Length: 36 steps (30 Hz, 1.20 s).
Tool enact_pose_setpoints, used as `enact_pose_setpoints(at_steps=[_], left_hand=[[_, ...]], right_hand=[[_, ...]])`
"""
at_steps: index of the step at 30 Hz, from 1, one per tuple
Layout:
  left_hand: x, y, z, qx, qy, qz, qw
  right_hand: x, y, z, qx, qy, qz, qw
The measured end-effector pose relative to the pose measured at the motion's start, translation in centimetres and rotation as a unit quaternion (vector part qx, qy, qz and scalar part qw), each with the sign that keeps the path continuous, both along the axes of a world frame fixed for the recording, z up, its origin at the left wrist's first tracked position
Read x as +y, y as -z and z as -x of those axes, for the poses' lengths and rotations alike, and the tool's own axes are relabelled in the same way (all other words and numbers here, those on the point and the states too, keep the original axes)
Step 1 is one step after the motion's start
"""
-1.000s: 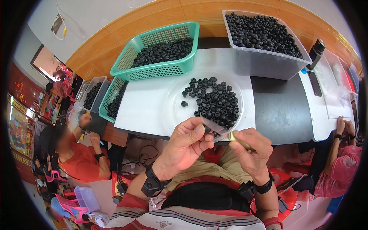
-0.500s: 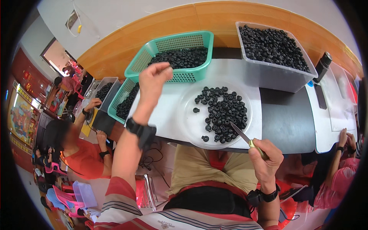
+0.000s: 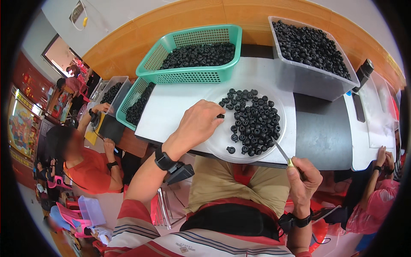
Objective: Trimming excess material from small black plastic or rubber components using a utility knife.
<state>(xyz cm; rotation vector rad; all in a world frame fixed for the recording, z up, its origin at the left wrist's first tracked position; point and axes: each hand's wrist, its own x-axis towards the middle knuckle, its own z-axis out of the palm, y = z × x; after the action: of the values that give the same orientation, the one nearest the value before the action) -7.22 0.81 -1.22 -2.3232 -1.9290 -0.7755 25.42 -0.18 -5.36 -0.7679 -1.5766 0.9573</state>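
A round, clear shallow tray point(image 3: 217, 145) sits in front of me, with a heap of small black ring-topped rubber or plastic parts point(image 3: 257, 122) on its right side. My left hand point(image 3: 198, 125) is closed at the tray's left edge, pinching one small black part point(image 3: 221, 115) between thumb and fingers. In my right hand point(image 3: 303, 176) is a knife point(image 3: 281, 150) with a yellowish handle, its blade slanting up and left. The blade tip lies at the lower right edge of the heap.
Behind the tray stands a green basket point(image 3: 188, 77) of black parts, with a second green basket point(image 3: 123, 110) at left. A deep clear bin point(image 3: 314, 79) full of parts is back right. A black bottle point(image 3: 364, 73) and phone point(image 3: 358, 107) lie beyond. A co-worker in red point(image 3: 92, 171) sits left.
My left hand has come down from in front of the green basket to the tray's left side, where a black part shows in its fingers. The knife hand has barely shifted.
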Motion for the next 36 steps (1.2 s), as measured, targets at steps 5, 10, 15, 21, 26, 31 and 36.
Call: enact_pose_setpoints(at_steps=[5, 10, 15, 21, 26, 31, 36], left_hand=[[0.3, -0.4, -0.3, 0.014, -0.003, 0.101, 0.995], [-0.5, -0.9, -1.1, -0.018, 0.025, 0.107, 0.994], [-0.4, -1.1, -1.4, -0.023, 0.057, 0.125, 0.99], [-0.4, -1.3, -1.7, -0.115, 0.081, 0.138, 0.98], [-0.8, -1.5, -2.6, -0.358, 0.032, 0.211, 0.909], [-1.8, -1.2, -3.5, -0.535, 0.061, 0.2, 0.819], [-2.7, -0.5, -5.0, -0.766, 0.055, 0.203, 0.607]], right_hand=[[-0.4, -0.4, 0.6, -0.004, -0.01, 0.0, 1.0], [-0.5, -0.3, 0.3, -0.008, -0.008, 0.009, 1.0], [-0.2, 0.0, 0.4, 0.032, 0.002, 0.031, 0.999], [-0.1, -0.1, 0.8, 0.054, -0.001, 0.058, 0.997], [0.2, -0.1, 1.4, 0.059, -0.001, 0.067, 0.996], [0.8, -0.9, 2.8, 0.057, -0.032, 0.049, 0.997], [1.0, -2.2, 5.7, 0.1, -0.061, 0.088, 0.989]])
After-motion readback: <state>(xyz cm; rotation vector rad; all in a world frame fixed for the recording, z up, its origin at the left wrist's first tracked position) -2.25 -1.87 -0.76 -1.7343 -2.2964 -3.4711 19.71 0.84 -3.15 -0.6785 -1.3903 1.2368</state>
